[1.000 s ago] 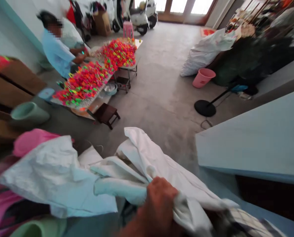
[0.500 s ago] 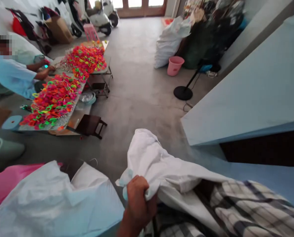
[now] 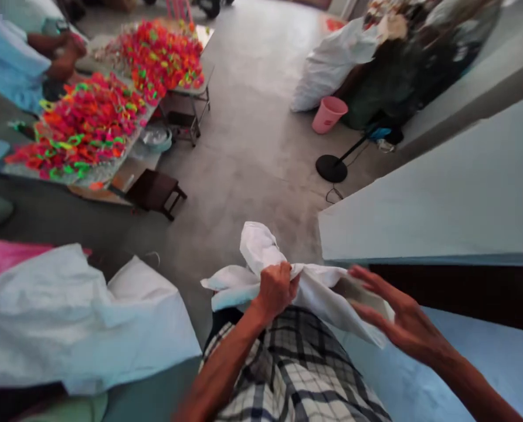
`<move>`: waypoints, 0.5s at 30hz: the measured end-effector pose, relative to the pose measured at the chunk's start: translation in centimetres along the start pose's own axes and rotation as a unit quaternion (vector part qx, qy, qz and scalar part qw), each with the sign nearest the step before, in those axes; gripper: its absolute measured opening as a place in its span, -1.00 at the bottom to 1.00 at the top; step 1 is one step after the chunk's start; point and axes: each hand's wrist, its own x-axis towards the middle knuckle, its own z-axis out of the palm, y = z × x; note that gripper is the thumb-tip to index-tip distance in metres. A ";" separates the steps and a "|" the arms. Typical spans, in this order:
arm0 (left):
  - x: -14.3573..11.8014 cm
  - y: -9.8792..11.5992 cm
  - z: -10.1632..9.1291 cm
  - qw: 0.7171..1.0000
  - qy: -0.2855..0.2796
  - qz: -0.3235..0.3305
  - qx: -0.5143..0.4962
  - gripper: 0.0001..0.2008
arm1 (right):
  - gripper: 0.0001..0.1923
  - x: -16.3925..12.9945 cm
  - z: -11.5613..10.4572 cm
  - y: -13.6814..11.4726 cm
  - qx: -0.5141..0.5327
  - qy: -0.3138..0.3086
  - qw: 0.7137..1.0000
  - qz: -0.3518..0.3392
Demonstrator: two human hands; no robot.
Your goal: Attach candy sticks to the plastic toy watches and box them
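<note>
A white woven sack is bunched up in front of my body, its top end standing up and its open end spreading to the right. My left hand is closed in a fist around the gathered middle of the sack. Beside the open end, my right hand has its fingers apart, at the edge of the cloth; whether it touches the sack I cannot tell. Another white sack lies at the lower left, apart from my hands.
Tables at the left bear a heap of bright ring-like pieces, where a co-worker's hands rest. A dark stool stands nearby. Toward the right are a pink bucket, a black stand base and a pale panel.
My right hand has come into view, spread, at the right of the sack. My left hand has moved up and right with the sack, now bunched more tightly. The view has tilted down.
</note>
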 end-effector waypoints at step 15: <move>1.0 -4.7 -12.6 0.922 -0.249 -0.098 -0.281 -0.62 | -0.96 9.4 7.6 -8.7 0.231 -0.089 0.955 -0.163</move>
